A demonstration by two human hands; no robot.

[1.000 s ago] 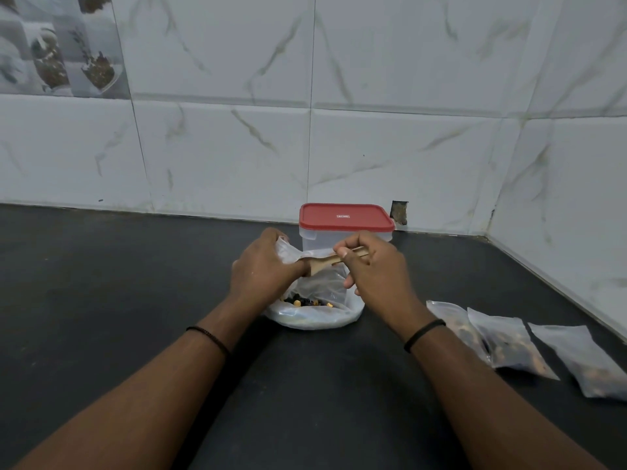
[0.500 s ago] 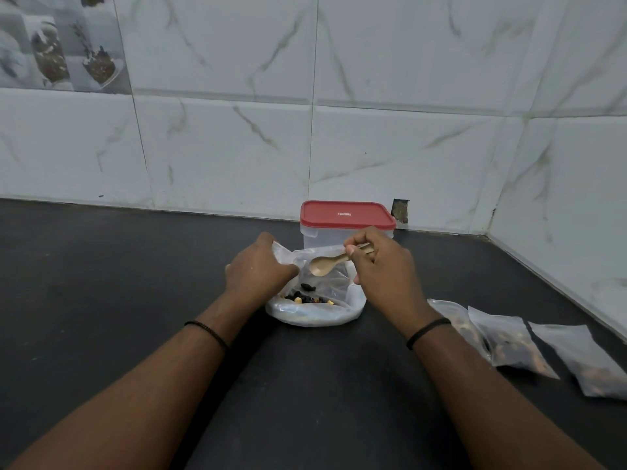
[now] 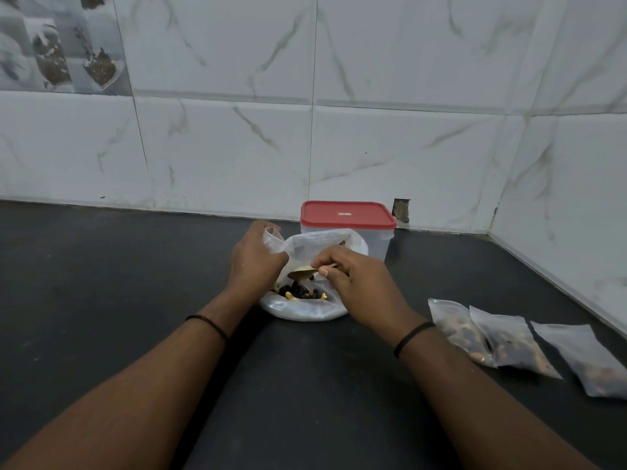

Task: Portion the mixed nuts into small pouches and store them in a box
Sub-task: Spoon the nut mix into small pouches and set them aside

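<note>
A clear plastic bag (image 3: 305,308) of mixed nuts (image 3: 300,293) sits on the dark counter (image 3: 101,283) in the middle. My left hand (image 3: 252,262) grips the bag's left rim and holds it open. My right hand (image 3: 353,283) pinches a small wooden spoon (image 3: 302,273), its bowl dipped into the bag just above the nuts. Behind the bag stands a clear plastic box (image 3: 376,244) with a red lid (image 3: 346,214) on it. Three filled small pouches (image 3: 509,340) lie flat in a row at the right.
Marble-tiled walls close the counter at the back and on the right, meeting in a corner. A small dark hole (image 3: 402,210) shows in the back wall beside the box.
My right hand has lowered the spoon from the bag's mouth down toward the nuts. The left hand has pulled the bag's rim wider.
</note>
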